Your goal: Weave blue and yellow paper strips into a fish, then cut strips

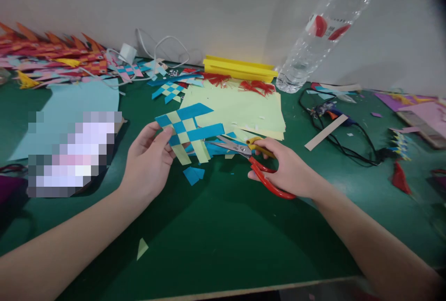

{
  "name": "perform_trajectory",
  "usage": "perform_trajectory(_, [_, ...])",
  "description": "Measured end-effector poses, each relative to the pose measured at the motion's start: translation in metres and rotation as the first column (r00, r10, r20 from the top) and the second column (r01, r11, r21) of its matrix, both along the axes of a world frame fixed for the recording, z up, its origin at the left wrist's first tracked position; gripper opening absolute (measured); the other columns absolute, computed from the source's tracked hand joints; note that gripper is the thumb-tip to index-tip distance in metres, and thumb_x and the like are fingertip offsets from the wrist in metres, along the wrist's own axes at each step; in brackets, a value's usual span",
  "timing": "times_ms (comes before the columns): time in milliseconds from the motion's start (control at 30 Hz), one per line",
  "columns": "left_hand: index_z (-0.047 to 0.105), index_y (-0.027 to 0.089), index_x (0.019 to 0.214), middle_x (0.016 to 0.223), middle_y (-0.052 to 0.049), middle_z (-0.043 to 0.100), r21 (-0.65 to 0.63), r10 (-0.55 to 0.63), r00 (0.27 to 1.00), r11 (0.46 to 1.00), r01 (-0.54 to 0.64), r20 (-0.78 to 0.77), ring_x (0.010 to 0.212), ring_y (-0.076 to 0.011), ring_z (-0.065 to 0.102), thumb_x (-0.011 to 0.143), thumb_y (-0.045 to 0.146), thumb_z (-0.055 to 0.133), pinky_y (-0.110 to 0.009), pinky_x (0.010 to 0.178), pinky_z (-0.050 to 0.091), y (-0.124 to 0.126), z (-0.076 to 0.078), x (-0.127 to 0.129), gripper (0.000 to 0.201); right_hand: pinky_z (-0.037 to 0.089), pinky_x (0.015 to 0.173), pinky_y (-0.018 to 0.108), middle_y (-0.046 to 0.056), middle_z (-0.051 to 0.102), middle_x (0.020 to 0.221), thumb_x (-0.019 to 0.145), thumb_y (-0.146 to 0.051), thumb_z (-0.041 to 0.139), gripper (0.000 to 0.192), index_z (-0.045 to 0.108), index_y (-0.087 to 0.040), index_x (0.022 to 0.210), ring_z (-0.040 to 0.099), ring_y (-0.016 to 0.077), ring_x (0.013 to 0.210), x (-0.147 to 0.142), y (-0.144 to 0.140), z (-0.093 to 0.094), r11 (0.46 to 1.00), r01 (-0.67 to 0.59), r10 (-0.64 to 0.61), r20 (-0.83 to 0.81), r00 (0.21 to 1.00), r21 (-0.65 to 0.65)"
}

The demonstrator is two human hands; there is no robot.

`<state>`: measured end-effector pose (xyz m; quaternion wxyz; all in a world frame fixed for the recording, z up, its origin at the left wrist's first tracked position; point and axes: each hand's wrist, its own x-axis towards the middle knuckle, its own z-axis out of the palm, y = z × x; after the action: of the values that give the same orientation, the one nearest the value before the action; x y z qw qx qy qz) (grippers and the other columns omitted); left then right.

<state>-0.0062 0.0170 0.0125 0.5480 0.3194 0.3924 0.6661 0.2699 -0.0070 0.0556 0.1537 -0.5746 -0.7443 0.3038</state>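
Observation:
Between the thumb and fingers of my left hand (148,159) is a woven paper fish (186,127) of blue and pale yellow-green strips, with loose strip ends pointing right and down. My right hand (287,166) grips scissors (240,147) by one yellow and one red handle. Their blades point left, slightly apart, close to the fish's loose strips; whether they touch paper I cannot tell. Blue paper scraps (194,175) lie on the table just below the fish. Behind both hands rests a stack of pale green paper sheets (240,106).
A leaning water bottle (313,45) stands by the wall beside a folded yellow paper piece (240,68). At left are a blurred-out phone (76,157), light blue paper (83,96) and orange paper pieces (52,55). A black cable (334,138) lies right on the green table (216,240).

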Motion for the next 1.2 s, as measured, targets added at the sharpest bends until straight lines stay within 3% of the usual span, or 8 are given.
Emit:
perform_trajectory(133, [0.067, 0.024, 0.091, 0.09, 0.004, 0.071, 0.028, -0.018, 1.0, 0.999, 0.019, -0.009, 0.077, -0.0105, 0.067, 0.082, 0.019, 0.073, -0.03, 0.08, 0.062, -0.0028, -0.0012, 0.0018, 0.012, 0.056, 0.082, 0.042, 0.009, 0.064, 0.116, 0.07, -0.045, 0.075, 0.059, 0.057, -0.021, 0.121, 0.064, 0.0242, 0.096, -0.0008, -0.0009, -0.0002, 1.0, 0.03, -0.03, -0.028, 0.999, -0.009])
perform_trajectory(333, [0.067, 0.025, 0.091, 0.091, 0.005, 0.071, 0.035, -0.026, 1.0, 0.999, 0.026, -0.001, 0.085, -0.0124, 0.069, 0.083, 0.017, 0.072, -0.032, 0.083, 0.062, -0.0024, -0.0023, 0.0017, 0.012, 0.058, 0.079, 0.038, 0.008, 0.068, 0.115, 0.068, -0.043, 0.078, 0.051, 0.063, -0.023, 0.112, 0.067, 0.0255, 0.097, -0.0006, -0.0002, -0.0008, 0.999, 0.039, -0.041, -0.114, 0.993, -0.019])
perform_trajectory(700, [0.067, 0.025, 0.091, 0.094, 0.003, 0.072, 0.019, -0.032, 0.999, 0.999, 0.032, -0.01, 0.087, -0.0147, 0.07, 0.082, 0.019, 0.074, -0.035, 0.083, 0.062, -0.0022, -0.0014, 0.0014, 0.013, 0.053, 0.065, 0.034, 0.005, 0.071, 0.102, 0.068, -0.045, 0.078, 0.044, 0.069, -0.023, 0.105, 0.065, 0.0215, 0.081, 0.0014, 0.0011, -0.0001, 0.999, 0.029, -0.032, -0.071, 0.997, -0.044])
perform_trajectory(933, [0.068, 0.023, 0.089, 0.089, 0.005, 0.07, 0.012, -0.021, 0.999, 1.0, 0.02, 0.028, 0.081, -0.0104, 0.07, 0.082, 0.017, 0.075, -0.028, 0.082, 0.063, -0.0013, -0.0024, 0.0009, 0.012, 0.052, 0.065, 0.033, 0.004, 0.071, 0.099, 0.067, -0.044, 0.08, 0.047, 0.068, -0.024, 0.108, 0.064, 0.0197, 0.078, 0.0019, 0.0012, -0.0002, 0.995, 0.051, -0.057, -0.078, 0.995, -0.081])
perform_trajectory(1200, [0.07, 0.024, 0.089, 0.088, 0.006, 0.07, 0.038, -0.01, 1.0, 0.999, 0.009, 0.023, 0.083, -0.007, 0.07, 0.087, 0.012, 0.067, -0.017, 0.073, 0.062, -0.0013, -0.002, 0.0019, 0.012, 0.053, 0.068, 0.032, 0.007, 0.069, 0.112, 0.065, -0.043, 0.08, 0.054, 0.065, -0.021, 0.112, 0.065, 0.0216, 0.087, 0.0007, -0.0006, 0.004, 0.992, 0.072, -0.082, -0.096, 0.992, -0.103])
